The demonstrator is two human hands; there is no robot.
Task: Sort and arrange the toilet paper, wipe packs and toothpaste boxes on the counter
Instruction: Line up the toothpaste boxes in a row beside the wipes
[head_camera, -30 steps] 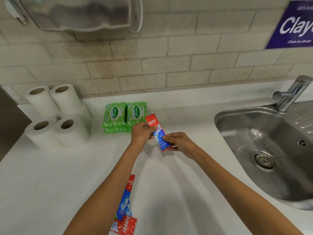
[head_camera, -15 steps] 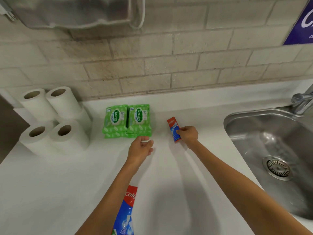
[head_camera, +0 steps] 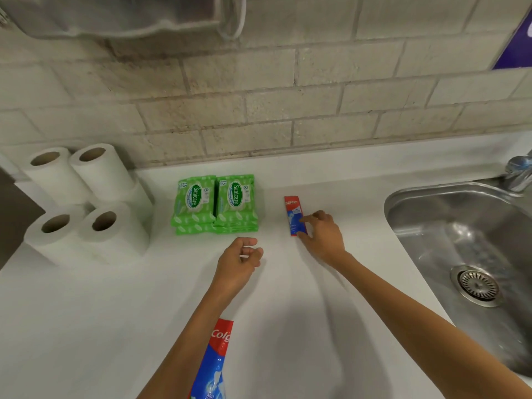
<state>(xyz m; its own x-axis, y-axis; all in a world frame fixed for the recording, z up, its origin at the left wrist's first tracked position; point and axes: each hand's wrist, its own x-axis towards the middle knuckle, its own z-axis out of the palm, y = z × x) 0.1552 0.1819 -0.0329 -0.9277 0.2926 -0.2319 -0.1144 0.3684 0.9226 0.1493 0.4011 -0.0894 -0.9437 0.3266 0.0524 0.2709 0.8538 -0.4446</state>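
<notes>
My right hand (head_camera: pixel 322 234) pinches the small toothpaste box (head_camera: pixel 293 215), thumb at its near end and a fingertip on its right edge. The box lies flat on the counter (head_camera: pixel 331 326), red end toward the tiled wall (head_camera: pixel 288 110). My left hand (head_camera: pixel 240 260) hangs above the counter with its fingers loosely curled, holding nothing. Just beyond it sit two stacks of green wipe packs (head_camera: pixel 216 203), side by side and touching. Further left, four toilet paper rolls (head_camera: pixel 86 203) stand upright in a tight cluster. My left forearm covers part of a second toothpaste box (head_camera: pixel 214 361) at the near edge. The steel sink (head_camera: pixel 431 214) and its tap (head_camera: pixel 519 172) are off to my right.
</notes>
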